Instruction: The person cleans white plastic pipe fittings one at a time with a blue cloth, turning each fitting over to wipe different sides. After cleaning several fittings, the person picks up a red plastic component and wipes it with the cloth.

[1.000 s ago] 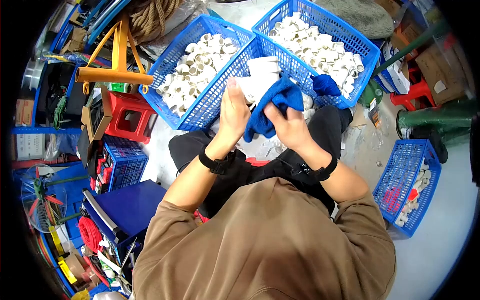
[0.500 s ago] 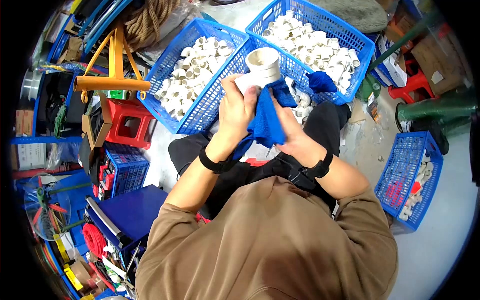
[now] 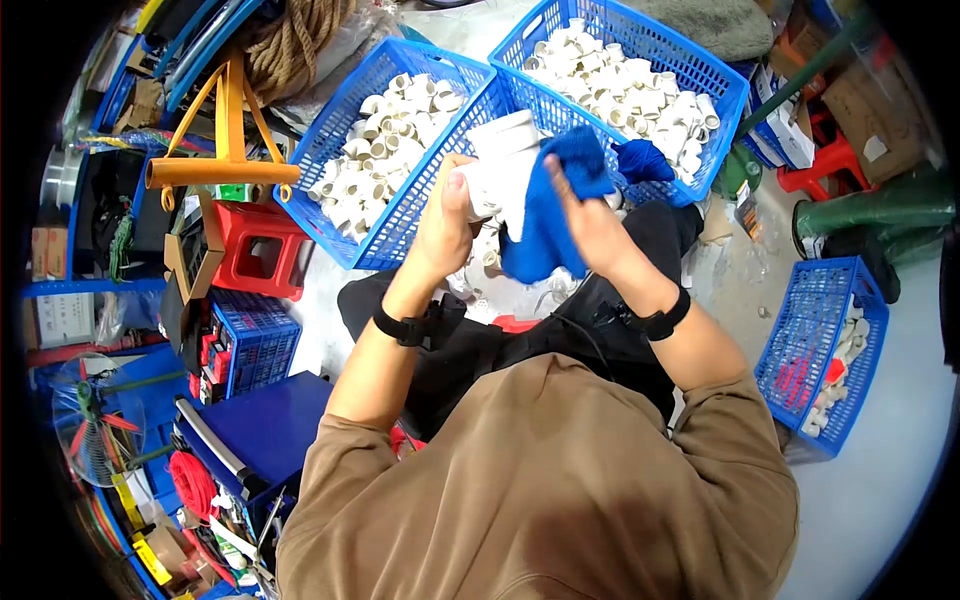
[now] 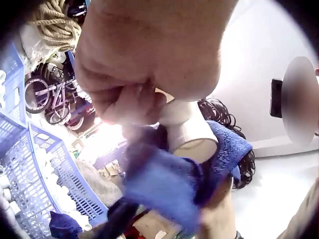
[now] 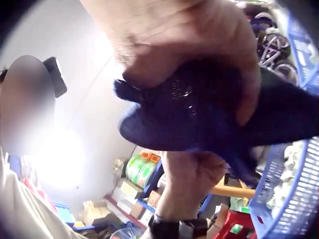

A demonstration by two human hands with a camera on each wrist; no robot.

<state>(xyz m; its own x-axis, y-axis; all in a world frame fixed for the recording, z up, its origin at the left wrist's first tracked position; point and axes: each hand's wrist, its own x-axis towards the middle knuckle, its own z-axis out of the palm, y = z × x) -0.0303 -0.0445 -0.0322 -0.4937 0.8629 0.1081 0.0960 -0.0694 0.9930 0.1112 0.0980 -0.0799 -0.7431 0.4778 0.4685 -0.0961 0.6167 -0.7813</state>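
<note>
My left hand [image 3: 443, 228] grips a large white plastic pipe fitting [image 3: 497, 160], its thumb along the near side. In the left wrist view one round open end of the fitting [image 4: 195, 144] shows below the hand. A blue cloth [image 3: 543, 238] hangs in folds over the fitting's right side. My right hand [image 3: 600, 238] holds this cloth against the fitting. From the right wrist, the bunched cloth [image 5: 184, 117] fills the palm and hides the fitting.
Two blue baskets [image 3: 385, 243] of small white pipe fittings stand ahead, with another blue cloth [image 3: 642, 161] on the right one's edge. A red stool [image 3: 258, 250] and an orange metal frame [image 3: 225, 173] are at left. A smaller blue basket [image 3: 800, 340] sits at right.
The fitting has tilted in the left hand; its open top faced up half a second ago and now leans away. My right hand and the cloth have shifted over its right side.
</note>
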